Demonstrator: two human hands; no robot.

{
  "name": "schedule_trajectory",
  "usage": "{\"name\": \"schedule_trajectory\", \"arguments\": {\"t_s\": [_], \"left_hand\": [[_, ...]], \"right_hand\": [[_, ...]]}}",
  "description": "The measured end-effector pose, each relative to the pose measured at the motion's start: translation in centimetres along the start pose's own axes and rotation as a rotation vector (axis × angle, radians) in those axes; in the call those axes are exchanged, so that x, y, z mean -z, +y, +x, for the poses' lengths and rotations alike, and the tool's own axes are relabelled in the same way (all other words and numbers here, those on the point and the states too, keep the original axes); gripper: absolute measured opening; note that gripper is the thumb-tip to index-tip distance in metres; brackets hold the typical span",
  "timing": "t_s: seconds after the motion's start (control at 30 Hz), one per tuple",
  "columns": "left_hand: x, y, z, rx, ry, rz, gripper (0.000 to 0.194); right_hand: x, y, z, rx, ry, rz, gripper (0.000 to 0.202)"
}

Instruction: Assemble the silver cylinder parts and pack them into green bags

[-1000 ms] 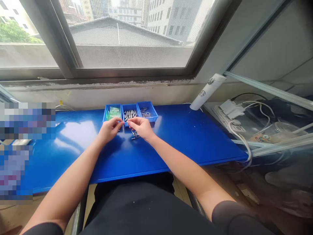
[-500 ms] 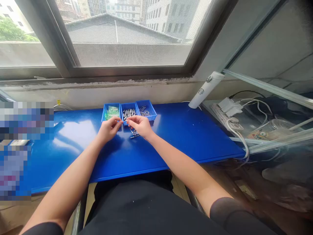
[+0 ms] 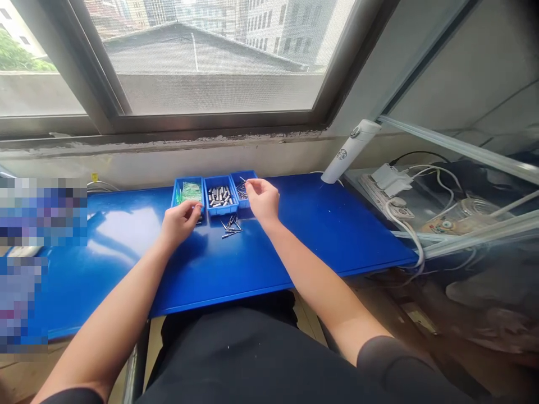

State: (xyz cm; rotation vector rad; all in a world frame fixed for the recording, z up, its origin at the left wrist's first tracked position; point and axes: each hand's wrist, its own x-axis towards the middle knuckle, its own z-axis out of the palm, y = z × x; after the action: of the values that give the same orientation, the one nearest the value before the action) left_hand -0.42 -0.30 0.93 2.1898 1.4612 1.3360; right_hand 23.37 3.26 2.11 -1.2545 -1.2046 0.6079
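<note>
My right hand (image 3: 264,201) is over the right blue bin (image 3: 251,204), its fingertips pinching what looks like a thin metal piece (image 3: 243,179). That bin holds slim metal parts. My left hand (image 3: 182,220) is pinched closed in front of the left blue bin (image 3: 174,196), and what its fingers hold is too small to make out. Thin green and clear sticks (image 3: 192,191) fill the left bin. Short black-and-silver cylinders (image 3: 219,196) lie in the middle blue bin (image 3: 223,210). A small pile of slim metal parts (image 3: 231,226) rests on the blue table before it.
The blue table (image 3: 236,269) runs below a window. A white bottle (image 3: 350,151) stands at the back right. Beyond the right edge, a power strip (image 3: 385,196) with plugs and white cables sits by a metal frame. Blurred-out things lie at the left.
My right hand has moved away from my left, to the right and back over the right bin. My left hand has shifted slightly left and down. The middle bin and pile are now uncovered.
</note>
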Motion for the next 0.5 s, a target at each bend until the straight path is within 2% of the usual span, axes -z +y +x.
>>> {"name": "schedule_trajectory", "arguments": {"t_s": [0.1, 0.23, 0.37, 0.5], "left_hand": [[0.21, 0.11, 0.02, -0.008, 0.074, 0.052, 0.024], [0.62, -0.10, 0.47, -0.096, 0.117, 0.233, 0.021], [0.60, -0.32, 0.83, -0.199, -0.005, 0.465, 0.022], [-0.10, -0.72, 0.75, -0.150, -0.094, 0.530, 0.030]], "right_hand": [[0.22, -0.24, -0.02, 0.031, -0.024, -0.115, 0.022], [-0.07, -0.29, -0.40, 0.134, -0.150, -0.302, 0.018], [-0.44, 0.06, -0.73, 0.165, -0.293, -0.506, 0.021], [-0.34, 0.15, -0.65, 0.186, -0.400, -0.561, 0.025]]}}
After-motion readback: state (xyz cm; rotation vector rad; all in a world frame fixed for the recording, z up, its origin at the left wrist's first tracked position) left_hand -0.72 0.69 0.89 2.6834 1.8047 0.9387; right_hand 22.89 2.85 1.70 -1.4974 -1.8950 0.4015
